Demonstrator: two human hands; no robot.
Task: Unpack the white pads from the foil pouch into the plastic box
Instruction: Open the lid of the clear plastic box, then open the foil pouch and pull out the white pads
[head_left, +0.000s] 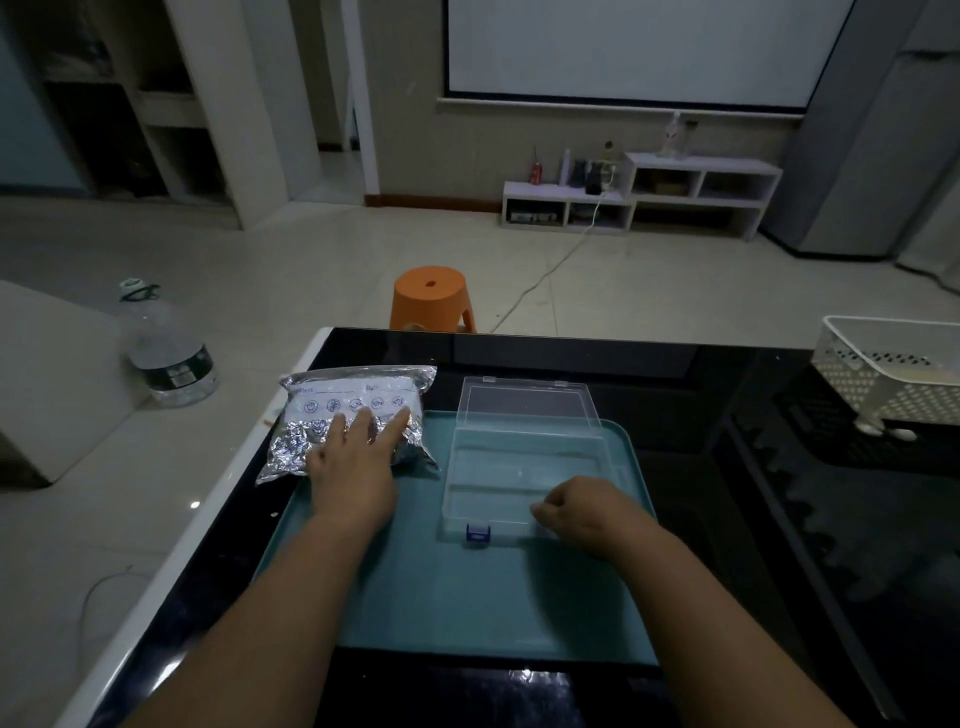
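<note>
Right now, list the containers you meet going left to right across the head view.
water bottle → foil pouch → plastic box → white basket

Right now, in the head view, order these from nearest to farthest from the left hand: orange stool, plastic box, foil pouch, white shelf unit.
1. foil pouch: under the left hand, touching it.
2. plastic box: to its right, on the tray.
3. orange stool: on the floor beyond the table.
4. white shelf unit: by the far wall.
</note>
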